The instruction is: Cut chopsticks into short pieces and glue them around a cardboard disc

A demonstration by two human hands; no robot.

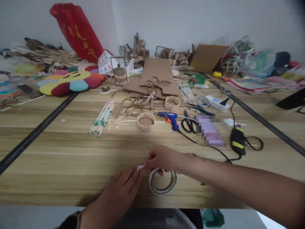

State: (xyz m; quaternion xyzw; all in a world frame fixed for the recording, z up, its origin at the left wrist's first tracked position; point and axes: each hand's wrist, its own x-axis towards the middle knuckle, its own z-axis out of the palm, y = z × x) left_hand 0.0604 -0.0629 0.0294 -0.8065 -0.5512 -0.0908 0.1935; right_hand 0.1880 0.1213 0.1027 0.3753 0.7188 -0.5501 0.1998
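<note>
My left hand [122, 187] lies flat near the table's front edge, fingers stretched out and close together, its fingertips beside a short white strip of tape [140, 166]. My right hand [163, 158] is closed, with thumb and finger pinching the other end of that strip. A roll of tape [164, 191] hangs at the fingers of my right hand, tilted so that its round opening shows. Part of its upper rim is hidden behind the hand. Whether anything lies under my left fingertips I cannot tell.
Beyond my hands are a ring of short wooden sticks [145, 123], a blue glue gun [170, 118], black scissors [189, 124] and packs of sticks [102, 119]. Cardboard [157, 71] and brown strips lie farther back. A power cord [209, 147] crosses the right side.
</note>
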